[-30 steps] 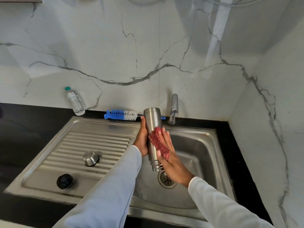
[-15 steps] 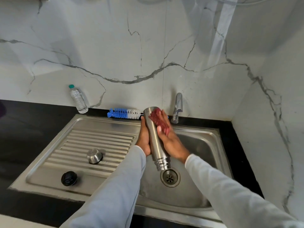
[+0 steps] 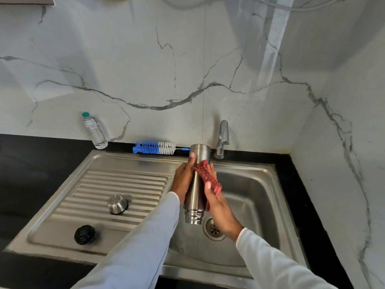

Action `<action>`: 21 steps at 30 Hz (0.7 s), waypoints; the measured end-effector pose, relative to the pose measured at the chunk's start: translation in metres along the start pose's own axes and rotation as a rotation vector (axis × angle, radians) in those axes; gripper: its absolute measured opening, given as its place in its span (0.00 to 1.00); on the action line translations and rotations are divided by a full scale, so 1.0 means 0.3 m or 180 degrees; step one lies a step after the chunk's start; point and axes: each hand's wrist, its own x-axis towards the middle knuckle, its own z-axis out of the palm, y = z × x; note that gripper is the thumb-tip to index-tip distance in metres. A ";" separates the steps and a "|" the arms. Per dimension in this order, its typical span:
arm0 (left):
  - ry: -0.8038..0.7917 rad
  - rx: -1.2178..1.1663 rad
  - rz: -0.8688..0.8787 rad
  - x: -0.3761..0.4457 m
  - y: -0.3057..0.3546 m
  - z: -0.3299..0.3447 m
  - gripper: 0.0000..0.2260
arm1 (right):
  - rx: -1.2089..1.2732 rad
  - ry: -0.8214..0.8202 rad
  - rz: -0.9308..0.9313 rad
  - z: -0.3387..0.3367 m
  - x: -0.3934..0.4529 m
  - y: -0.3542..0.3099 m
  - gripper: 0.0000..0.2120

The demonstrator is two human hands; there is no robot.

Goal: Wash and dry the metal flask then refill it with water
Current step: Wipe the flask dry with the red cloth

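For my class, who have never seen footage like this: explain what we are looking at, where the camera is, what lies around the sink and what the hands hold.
No machine here: a person in pale sleeves works with two bare hands. The one picture comes from a camera worn on the head, looking forward and down.

The left hand grips a metal flask, held upside down over the sink basin, its threaded mouth pointing at the drain. The right hand presses a red cloth against the flask's side.

On the ribbed draining board lie a steel cap and a black lid. Along the wall are a plastic water bottle, a blue and white bottle brush and the tap. No water can be seen running.
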 end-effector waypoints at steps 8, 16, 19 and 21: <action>-0.0366 -0.0123 -0.0510 -0.021 0.033 0.021 0.38 | 0.0000 0.0141 0.0000 -0.054 0.227 -0.119 0.29; -0.0411 -0.0860 -0.0276 -0.059 0.034 0.037 0.29 | -0.0022 0.0099 0.0336 -0.054 0.190 -0.113 0.24; -0.0306 -0.1024 -0.0232 -0.046 0.048 0.017 0.25 | -0.0003 -0.0018 0.0309 -0.021 0.098 -0.044 0.31; -0.0230 -0.0967 -0.0294 -0.032 0.061 -0.003 0.30 | -0.0016 -0.0045 0.0148 0.007 0.037 -0.001 0.35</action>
